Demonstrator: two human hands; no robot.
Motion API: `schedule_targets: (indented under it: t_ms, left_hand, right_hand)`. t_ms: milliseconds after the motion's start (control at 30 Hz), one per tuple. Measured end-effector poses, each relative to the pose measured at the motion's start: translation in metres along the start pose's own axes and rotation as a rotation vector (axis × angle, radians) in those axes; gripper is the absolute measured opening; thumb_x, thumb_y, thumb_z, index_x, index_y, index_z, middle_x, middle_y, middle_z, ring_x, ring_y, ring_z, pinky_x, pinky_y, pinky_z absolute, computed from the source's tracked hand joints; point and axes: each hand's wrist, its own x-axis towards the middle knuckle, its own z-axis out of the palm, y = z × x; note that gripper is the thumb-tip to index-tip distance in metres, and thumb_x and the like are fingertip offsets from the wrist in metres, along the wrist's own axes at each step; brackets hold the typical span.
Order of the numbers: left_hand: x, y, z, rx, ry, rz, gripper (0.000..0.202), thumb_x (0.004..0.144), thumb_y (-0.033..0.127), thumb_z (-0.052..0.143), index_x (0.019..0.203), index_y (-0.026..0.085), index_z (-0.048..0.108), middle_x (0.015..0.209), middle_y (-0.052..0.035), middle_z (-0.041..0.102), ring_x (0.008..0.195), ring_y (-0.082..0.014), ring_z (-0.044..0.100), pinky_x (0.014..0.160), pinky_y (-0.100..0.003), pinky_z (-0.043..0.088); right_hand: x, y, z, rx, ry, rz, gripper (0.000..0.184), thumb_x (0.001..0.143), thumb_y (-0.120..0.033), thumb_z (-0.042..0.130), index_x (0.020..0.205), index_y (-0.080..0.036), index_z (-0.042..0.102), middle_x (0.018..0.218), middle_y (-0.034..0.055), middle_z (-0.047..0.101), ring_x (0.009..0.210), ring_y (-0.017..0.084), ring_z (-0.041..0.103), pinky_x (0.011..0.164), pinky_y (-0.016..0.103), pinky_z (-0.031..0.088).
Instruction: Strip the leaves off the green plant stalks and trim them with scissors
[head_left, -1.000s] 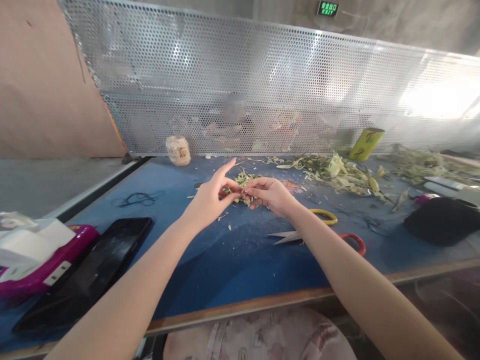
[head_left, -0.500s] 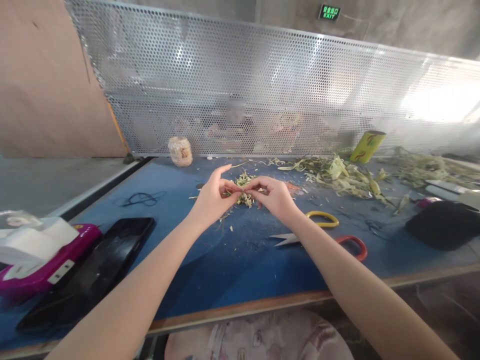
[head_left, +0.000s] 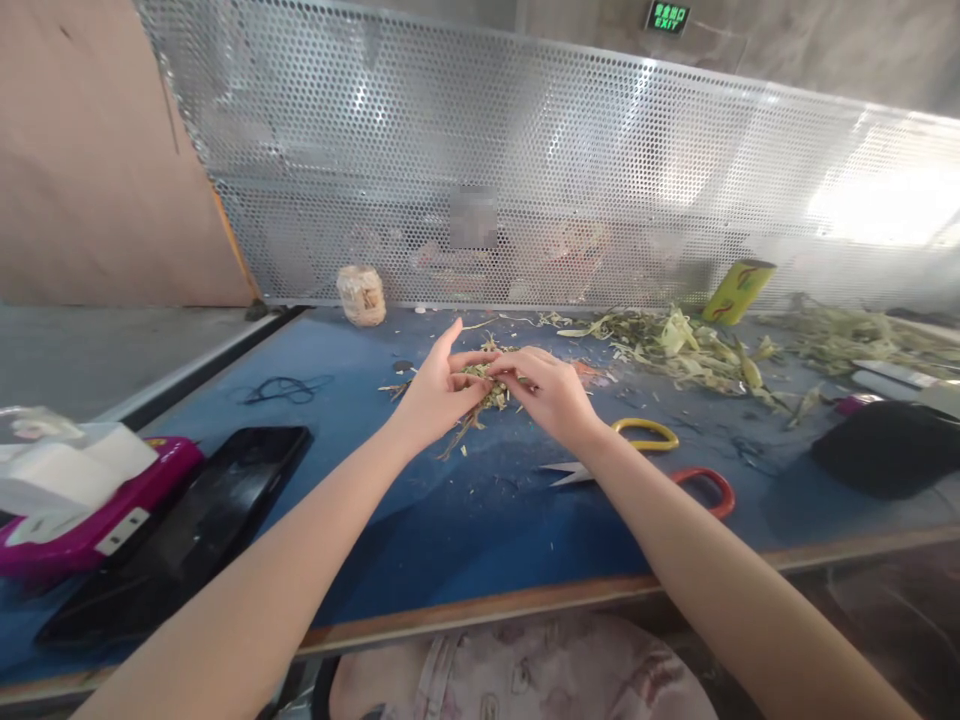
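Note:
A small tangled bundle of pale green and straw-coloured dry plant strips (head_left: 495, 394) lies between my hands, low over the blue tabletop (head_left: 495, 530). My left hand (head_left: 435, 392) is on its left side, thumb and fingertips closed on the strips while one finger sticks up. My right hand (head_left: 551, 390) pinches it from the right, and its fingertips meet those of the left. Loose ends poke out below and to the left of the bundle. What exactly lies under the fingertips is hidden. Below my right wrist are scissors (head_left: 570, 472) with one yellow and one red handle.
A pile of husk-like strips (head_left: 679, 345) spreads at the back right, near a tilted yellow-green can (head_left: 739, 292). A wrapped roll (head_left: 361, 296) stands at the back left by the perforated metal screen (head_left: 420, 150). A black phone (head_left: 187, 530), magenta box (head_left: 112, 515) and black cord (head_left: 285, 390) are at left.
My left hand has turned a little, with its fingers lying more over the bundle. My right fingers have spread forward over the strips. More loose ends show at the lower left.

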Motion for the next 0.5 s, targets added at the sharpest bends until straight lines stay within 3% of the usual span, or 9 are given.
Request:
schedule_targets:
  t_ms: [300, 500]
  left_hand:
    - [-0.002, 0.008, 0.003, -0.119, -0.007, -0.179, 0.080, 0.071, 0.009, 0.056, 0.136, 0.017, 0.011, 0.081, -0.0032, 0.061, 0.039, -0.0027, 0.039, 0.038, -0.021, 0.036]
    - [-0.003, 0.013, 0.002, -0.142, 0.004, -0.210, 0.082, 0.072, 0.007, 0.054, 0.136, 0.025, 0.007, 0.094, -0.0052, 0.063, 0.037, -0.0022, 0.039, 0.034, -0.020, 0.035]
  right_hand:
    - [0.001, 0.000, -0.003, -0.075, -0.027, -0.182, 0.023, 0.086, -0.017, 0.038, 0.095, -0.022, 0.058, 0.086, 0.0027, 0.063, 0.081, 0.012, 0.053, 0.074, 0.025, 0.044]
    - [0.003, 0.002, -0.003, -0.060, 0.008, -0.161, 0.022, 0.086, -0.018, 0.039, 0.094, -0.022, 0.058, 0.090, 0.0041, 0.062, 0.089, 0.015, 0.054, 0.081, 0.030, 0.043]
